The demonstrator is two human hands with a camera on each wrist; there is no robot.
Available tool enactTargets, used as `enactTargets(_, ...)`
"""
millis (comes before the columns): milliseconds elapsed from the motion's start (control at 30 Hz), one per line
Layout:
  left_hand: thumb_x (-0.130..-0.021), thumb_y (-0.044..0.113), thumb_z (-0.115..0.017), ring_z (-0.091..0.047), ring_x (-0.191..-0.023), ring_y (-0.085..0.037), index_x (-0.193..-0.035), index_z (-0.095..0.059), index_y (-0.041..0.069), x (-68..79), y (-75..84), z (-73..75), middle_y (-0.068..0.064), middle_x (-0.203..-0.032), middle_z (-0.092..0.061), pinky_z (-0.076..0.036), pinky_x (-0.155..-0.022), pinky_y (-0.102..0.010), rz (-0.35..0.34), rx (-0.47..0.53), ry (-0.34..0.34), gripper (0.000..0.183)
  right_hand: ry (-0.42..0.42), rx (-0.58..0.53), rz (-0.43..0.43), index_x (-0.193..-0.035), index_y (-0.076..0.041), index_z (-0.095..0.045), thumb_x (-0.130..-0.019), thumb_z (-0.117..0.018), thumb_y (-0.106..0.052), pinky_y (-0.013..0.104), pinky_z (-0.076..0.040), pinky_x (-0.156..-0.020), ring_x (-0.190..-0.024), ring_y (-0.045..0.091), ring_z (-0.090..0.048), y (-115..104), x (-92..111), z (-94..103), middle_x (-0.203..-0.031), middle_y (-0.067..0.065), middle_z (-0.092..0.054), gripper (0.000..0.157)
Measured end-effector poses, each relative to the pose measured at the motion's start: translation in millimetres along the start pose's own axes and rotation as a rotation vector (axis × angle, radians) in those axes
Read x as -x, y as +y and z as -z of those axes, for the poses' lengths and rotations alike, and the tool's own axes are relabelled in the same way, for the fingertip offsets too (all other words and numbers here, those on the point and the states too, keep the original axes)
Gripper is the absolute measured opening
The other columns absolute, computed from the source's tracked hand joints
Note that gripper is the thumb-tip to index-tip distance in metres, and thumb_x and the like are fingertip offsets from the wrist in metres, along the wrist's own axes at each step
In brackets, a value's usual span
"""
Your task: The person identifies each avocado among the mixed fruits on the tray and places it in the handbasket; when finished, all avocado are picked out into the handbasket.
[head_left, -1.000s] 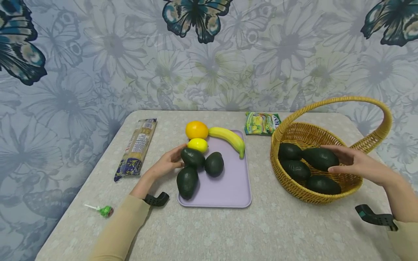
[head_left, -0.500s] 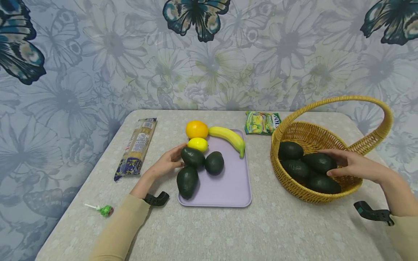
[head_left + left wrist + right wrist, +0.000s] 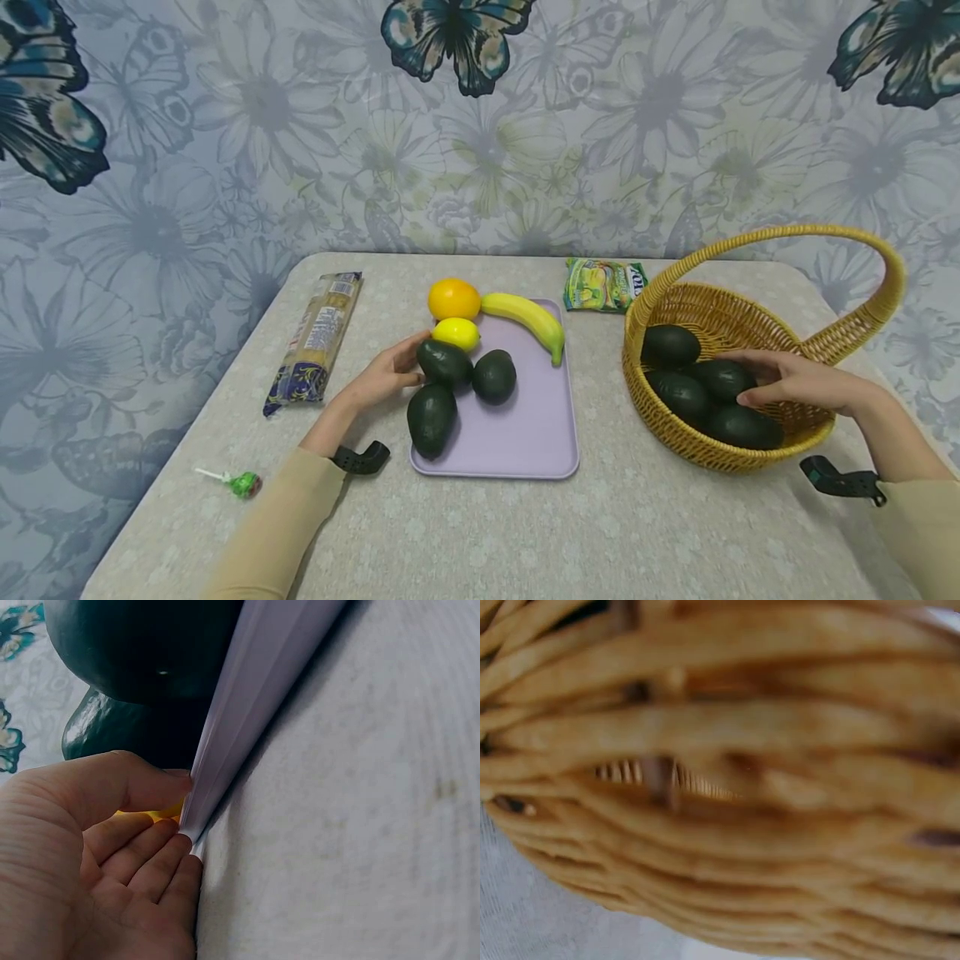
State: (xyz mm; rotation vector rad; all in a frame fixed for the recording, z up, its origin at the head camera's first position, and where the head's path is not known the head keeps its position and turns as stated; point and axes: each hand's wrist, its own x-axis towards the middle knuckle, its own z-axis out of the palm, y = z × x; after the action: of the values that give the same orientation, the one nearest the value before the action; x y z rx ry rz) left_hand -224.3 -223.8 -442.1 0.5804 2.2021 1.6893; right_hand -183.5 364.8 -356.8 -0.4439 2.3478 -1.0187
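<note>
In the head view my right hand (image 3: 798, 382) reaches into a yellow wicker basket (image 3: 720, 454) and grips a dark green avocado (image 3: 722, 379), thumb on the near side. Several other avocados lie around it, one of them close in front (image 3: 745, 427). My left hand (image 3: 382, 377) is at the left rim of a lilac tray (image 3: 525, 446). In the left wrist view, the thumb and fingertips of that hand (image 3: 127, 847) touch the tray's edge (image 3: 247, 697). Three avocados, one being the upper avocado (image 3: 444, 363), sit on the tray. Basket weave (image 3: 727, 847) fills the right wrist view, hiding the right hand.
Also at the tray are a yellow lemon (image 3: 456, 334), an orange (image 3: 453, 299) by its back corner and a banana (image 3: 528, 321). A long packet (image 3: 315, 342) and a lollipop (image 3: 243, 484) lie left. A green packet (image 3: 602, 285) stands beside the basket with its tall handle (image 3: 787, 233).
My right hand has moved left and down inside the basket, bringing the gripped avocado lower among the others. The left hand has stayed at the tray's edge.
</note>
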Motion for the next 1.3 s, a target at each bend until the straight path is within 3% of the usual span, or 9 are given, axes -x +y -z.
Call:
enactTargets(267,-0.085,-0.009,-0.056,-0.025,-0.138,-0.030,-0.149,-0.021,0.001,-0.2,-0.7,0.5,-0.014,-0.153,-0.022,-0.022,-0.112,-0.042,-0.011,-0.003,-0.004,0.073,0.022,0.018,0.000,-0.145,0.000,-0.031,-0.089,-0.064,-0.022,0.031,-0.048,-0.083,-0.108,-0.010,-0.041,2,-1,-0.7,-0.143,0.025,-0.033,0.069)
enactTargets(400,-0.085,-0.009,-0.056,-0.024,-0.138,-0.031,-0.149,-0.021,0.000,-0.4,-3.0,0.7,-0.015,-0.153,-0.022,-0.021,-0.112,-0.043,-0.015,-0.001,-0.006,0.073,0.099,0.122,0.034,-0.143,0.003,-0.033,-0.087,-0.067,-0.024,0.022,-0.046,-0.085,-0.122,0.016,-0.045,-4,3,-4.3,-0.142,0.025,-0.037,0.071)
enactTargets(500,-0.085,-0.010,-0.056,-0.024,-0.138,-0.032,-0.148,-0.021,-0.001,-1.4,-4.4,0.8,-0.016,-0.153,-0.022,-0.020,-0.112,-0.044,-0.017,0.004,-0.004,0.073,0.172,0.225,0.042,-0.141,0.006,-0.034,-0.085,-0.070,-0.029,0.036,-0.046,-0.094,-0.124,0.043,-0.040,-17,9,-7.3,-0.140,0.029,-0.039,0.076)
enactTargets(667,-0.084,-0.010,-0.055,-0.024,-0.138,-0.032,-0.149,-0.021,0.000,-2.4,-3.1,0.1,-0.016,-0.153,-0.021,-0.021,-0.112,-0.044,-0.010,0.012,-0.006,0.073,0.264,0.379,0.022,-0.140,0.005,-0.037,-0.082,-0.072,-0.038,0.064,-0.039,-0.089,-0.118,0.052,-0.041,-54,29,-16.4,-0.135,0.032,-0.043,0.080)
enactTargets(767,-0.084,-0.011,-0.055,-0.024,-0.138,-0.033,-0.149,-0.021,0.000,-2.4,-1.7,0.1,-0.016,-0.153,-0.021,-0.022,-0.111,-0.044,-0.004,0.009,0.000,0.074,0.286,0.387,0.124,-0.141,-0.006,-0.042,-0.081,-0.073,-0.034,0.048,-0.047,-0.090,-0.118,0.038,-0.049,-84,39,-30.1,-0.135,0.020,-0.048,0.073)
enactTargets(867,-0.084,-0.010,-0.055,-0.024,-0.138,-0.033,-0.149,-0.021,0.000,-2.4,-1.0,0.9,-0.016,-0.153,-0.021,-0.022,-0.111,-0.045,-0.007,0.003,0.002,0.073,0.286,0.309,0.348,-0.141,-0.013,-0.044,-0.081,-0.075,-0.019,0.025,-0.048,-0.090,-0.119,0.018,-0.051,-114,39,-48.6,-0.136,0.009,-0.050,0.068)
enactTargets(967,-0.084,-0.011,-0.055,-0.024,-0.138,-0.033,-0.149,-0.021,0.000,-2.6,-0.8,2.0,-0.017,-0.153,-0.021,-0.021,-0.112,-0.045,-0.011,-0.003,0.001,0.073,0.244,0.128,0.567,-0.141,-0.009,-0.043,-0.079,-0.073,0.000,0.019,-0.043,-0.095,-0.124,0.011,-0.047,-136,23,-66.9,-0.139,0.010,-0.047,0.069)
enactTargets(1067,-0.084,-0.011,-0.054,-0.025,-0.137,-0.033,-0.149,-0.021,0.000,-2.6,-0.6,2.8,-0.016,-0.153,-0.021,-0.022,-0.111,-0.045,-0.010,-0.001,0.003,0.074,0.176,-0.058,0.651,-0.141,-0.004,-0.042,-0.081,-0.069,0.005,0.025,-0.038,-0.102,-0.129,0.016,-0.042,-149,-10,-86.0,-0.141,0.012,-0.044,0.066)
enactTargets(1300,-0.085,-0.011,-0.055,-0.026,-0.138,-0.031,-0.148,-0.022,0.000,-2.8,-0.1,1.1,-0.016,-0.153,-0.022,-0.021,-0.112,-0.042,-0.016,-0.014,0.001,0.072,0.090,-0.264,0.432,-0.140,-0.002,-0.043,-0.085,-0.071,-0.018,0.030,-0.035,-0.106,-0.129,0.022,-0.041,-156,-97,-136.6,-0.141,0.011,-0.044,0.063)
